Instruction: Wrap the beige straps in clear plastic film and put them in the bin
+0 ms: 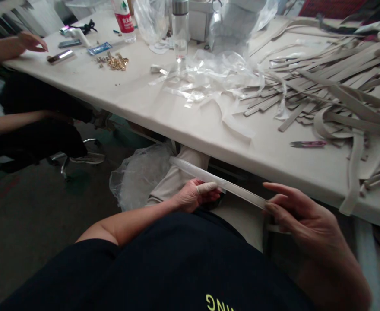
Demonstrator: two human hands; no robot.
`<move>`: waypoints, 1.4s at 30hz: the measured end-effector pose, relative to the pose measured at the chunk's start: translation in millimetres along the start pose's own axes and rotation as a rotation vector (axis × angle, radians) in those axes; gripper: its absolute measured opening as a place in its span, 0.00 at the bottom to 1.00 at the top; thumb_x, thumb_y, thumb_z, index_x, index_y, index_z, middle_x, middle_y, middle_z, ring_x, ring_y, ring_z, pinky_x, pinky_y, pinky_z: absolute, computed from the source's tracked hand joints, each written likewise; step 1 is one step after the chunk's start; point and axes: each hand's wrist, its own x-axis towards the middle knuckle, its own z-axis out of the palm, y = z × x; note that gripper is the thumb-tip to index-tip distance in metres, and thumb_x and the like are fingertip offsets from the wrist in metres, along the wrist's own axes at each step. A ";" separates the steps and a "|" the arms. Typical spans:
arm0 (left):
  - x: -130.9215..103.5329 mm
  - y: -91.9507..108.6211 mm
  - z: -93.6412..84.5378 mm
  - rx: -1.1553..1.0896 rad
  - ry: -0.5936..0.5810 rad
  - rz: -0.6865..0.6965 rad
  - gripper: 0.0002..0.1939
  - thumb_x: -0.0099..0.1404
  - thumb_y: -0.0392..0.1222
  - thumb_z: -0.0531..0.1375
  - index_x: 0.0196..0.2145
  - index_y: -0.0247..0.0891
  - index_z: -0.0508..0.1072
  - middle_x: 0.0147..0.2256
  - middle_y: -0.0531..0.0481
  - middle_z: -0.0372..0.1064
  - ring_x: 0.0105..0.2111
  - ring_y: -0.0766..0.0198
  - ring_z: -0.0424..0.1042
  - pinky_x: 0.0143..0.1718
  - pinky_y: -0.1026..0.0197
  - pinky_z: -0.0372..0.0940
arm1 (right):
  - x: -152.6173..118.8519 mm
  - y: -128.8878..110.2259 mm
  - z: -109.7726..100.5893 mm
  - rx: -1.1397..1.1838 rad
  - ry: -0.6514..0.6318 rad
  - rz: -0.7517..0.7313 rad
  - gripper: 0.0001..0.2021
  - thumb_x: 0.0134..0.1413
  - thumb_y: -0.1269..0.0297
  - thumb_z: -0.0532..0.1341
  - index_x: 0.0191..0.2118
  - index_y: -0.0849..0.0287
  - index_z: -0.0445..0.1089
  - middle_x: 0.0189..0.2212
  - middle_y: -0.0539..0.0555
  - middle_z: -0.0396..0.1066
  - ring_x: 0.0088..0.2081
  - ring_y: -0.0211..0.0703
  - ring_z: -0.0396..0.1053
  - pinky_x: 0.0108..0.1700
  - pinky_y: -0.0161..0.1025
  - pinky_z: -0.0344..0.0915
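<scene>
A long pale strip (pixel 238 190) stretches between my two hands, just in front of the table edge and above my lap. My left hand (pixel 200 194) pinches it near the middle, with a light covering on the thumb. My right hand (pixel 293 211) grips the strip's right part between thumb and fingers, index finger extended. Past my left hand, the strip's far end lies over my leg. On the table (pixel 183 123), many grey-beige strips (pixel 332 86) are heaped at the right, and a pair of pink-handled snips (pixel 308 144) lies near the edge.
Clear plastic film (pixel 216 71), a glass bottle (pixel 180 34), a red-labelled bottle (pixel 124 19) and small gold pieces (pixel 117 62) are on the table. Another person's arm (pixel 11 45) rests at the left. A clear plastic bag (pixel 140 177) hangs beside my leg.
</scene>
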 end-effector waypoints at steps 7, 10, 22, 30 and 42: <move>2.7 -2.9 11.7 0.077 -0.093 0.002 0.30 0.37 0.56 0.81 0.31 0.30 0.82 0.29 0.44 0.78 0.27 0.65 0.74 0.34 0.63 0.67 | -0.4 7.0 9.1 0.016 -0.032 -0.026 0.21 0.61 0.53 0.65 0.57 0.52 0.73 0.28 0.51 0.71 0.23 0.37 0.64 0.22 0.34 0.64; 3.3 1.0 6.7 0.078 -0.067 0.042 0.28 0.38 0.56 0.81 0.30 0.32 0.81 0.30 0.45 0.78 0.27 0.66 0.74 0.33 0.64 0.67 | -12.8 15.9 -19.7 0.018 0.044 -0.035 0.20 0.59 0.51 0.68 0.55 0.49 0.75 0.26 0.51 0.72 0.22 0.38 0.64 0.20 0.33 0.62; 3.2 -2.3 5.5 0.125 -0.047 -0.057 0.27 0.40 0.50 0.82 0.31 0.30 0.79 0.27 0.47 0.77 0.26 0.66 0.75 0.32 0.66 0.70 | -3.3 14.0 -0.1 0.227 -0.290 -0.012 0.21 0.59 0.44 0.67 0.45 0.58 0.78 0.27 0.52 0.71 0.22 0.35 0.62 0.22 0.32 0.58; 5.4 11.1 -2.7 0.043 0.060 -0.017 0.18 0.48 0.40 0.79 0.30 0.33 0.75 0.27 0.49 0.77 0.28 0.65 0.77 0.33 0.66 0.75 | -46.7 26.3 -29.6 0.413 -0.038 -0.271 0.32 0.37 0.28 0.71 0.38 0.51 0.80 0.27 0.56 0.74 0.31 0.51 0.74 0.34 0.45 0.72; 3.6 4.2 6.5 0.152 0.044 -0.150 0.26 0.38 0.48 0.82 0.27 0.31 0.77 0.26 0.49 0.74 0.27 0.67 0.74 0.31 0.65 0.72 | -31.9 29.3 -24.2 -0.015 0.198 -0.555 0.08 0.66 0.61 0.64 0.44 0.47 0.82 0.46 0.56 0.77 0.44 0.46 0.76 0.44 0.42 0.76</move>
